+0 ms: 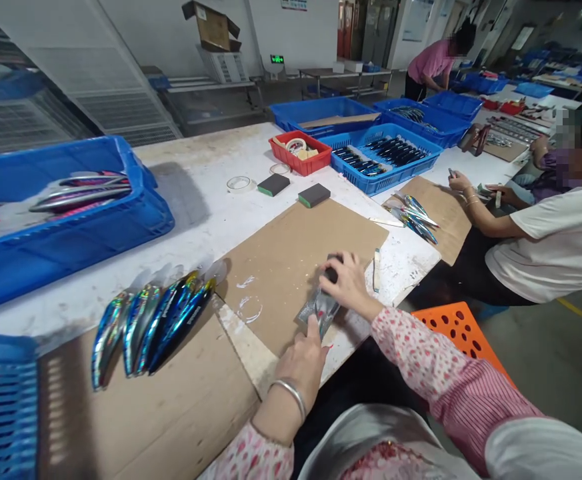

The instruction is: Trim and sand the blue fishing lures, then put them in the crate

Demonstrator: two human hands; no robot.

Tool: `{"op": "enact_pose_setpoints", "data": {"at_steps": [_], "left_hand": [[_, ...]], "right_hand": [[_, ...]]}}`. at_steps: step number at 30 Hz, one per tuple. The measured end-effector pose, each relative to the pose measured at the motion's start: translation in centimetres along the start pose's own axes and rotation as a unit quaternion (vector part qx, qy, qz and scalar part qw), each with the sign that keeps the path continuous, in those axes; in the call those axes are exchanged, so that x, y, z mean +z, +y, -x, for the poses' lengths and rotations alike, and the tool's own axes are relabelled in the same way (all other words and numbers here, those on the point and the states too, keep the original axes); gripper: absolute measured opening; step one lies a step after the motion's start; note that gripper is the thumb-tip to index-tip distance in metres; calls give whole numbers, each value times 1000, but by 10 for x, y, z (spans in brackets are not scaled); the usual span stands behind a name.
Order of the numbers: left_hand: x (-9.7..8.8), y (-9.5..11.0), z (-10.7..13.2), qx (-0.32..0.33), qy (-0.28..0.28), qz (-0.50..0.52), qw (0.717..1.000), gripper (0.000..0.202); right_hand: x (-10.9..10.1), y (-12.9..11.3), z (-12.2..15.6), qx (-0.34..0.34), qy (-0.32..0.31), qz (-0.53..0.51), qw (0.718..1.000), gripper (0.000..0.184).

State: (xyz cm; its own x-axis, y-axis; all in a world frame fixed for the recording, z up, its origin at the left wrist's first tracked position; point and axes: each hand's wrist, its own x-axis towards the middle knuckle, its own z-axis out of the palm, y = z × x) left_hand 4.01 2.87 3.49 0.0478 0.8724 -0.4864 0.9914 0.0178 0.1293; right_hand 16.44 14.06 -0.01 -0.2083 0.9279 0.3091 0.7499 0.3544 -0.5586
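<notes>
My left hand (301,363) has its index finger extended onto a grey, slightly shiny piece (315,312), with the other fingers curled. Its exact kind is hard to make out, and a small red tip shows beside the hand. My right hand (348,283) is closed around a dark block (331,269) resembling a sanding sponge, pressed at the far end of the grey piece. Both hands work over a cardboard sheet (281,267) near the table's front edge. On the left, several blue, shiny fishing lures (171,320) lie side by side on another cardboard sheet (185,407).
Two sanding sponges, one (273,185) beside another (314,195), lie behind the cardboard. Further back are a red tray (301,163) with tape rolls and a blue crate (365,183) of dark lures. A blue bin (71,253) stands left. A co-worker (551,220) sits at right.
</notes>
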Motion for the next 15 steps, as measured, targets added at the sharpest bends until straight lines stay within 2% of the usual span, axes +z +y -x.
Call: {"op": "enact_pose_setpoints", "data": {"at_steps": [2, 4, 7, 9, 12, 15], "left_hand": [[-6, -6, 0, 20, 7, -22, 1000, 59], [-13, -14, 0, 25, 35, -67, 997, 61], [-22, -25, -6, 36, 68, -130, 988, 57], [-24, -32, -13, 65, 55, -138, 987, 52], [-21, -38, -24, 88, 23, -119, 989, 49], [-16, -40, -30, 98, 24, -130, 986, 52]], "right_hand": [[-4, 11, -12, 2, 4, -4, 1000, 18], [-9, 23, -20, -32, -8, -28, 999, 19], [-18, 36, -19, -95, -38, -40, 994, 21], [-22, 39, -15, -109, -53, -29, 992, 20], [-19, 29, -13, -115, -73, 2, 991, 19], [-6, 3, -16, -125, -77, 31, 989, 20]]}}
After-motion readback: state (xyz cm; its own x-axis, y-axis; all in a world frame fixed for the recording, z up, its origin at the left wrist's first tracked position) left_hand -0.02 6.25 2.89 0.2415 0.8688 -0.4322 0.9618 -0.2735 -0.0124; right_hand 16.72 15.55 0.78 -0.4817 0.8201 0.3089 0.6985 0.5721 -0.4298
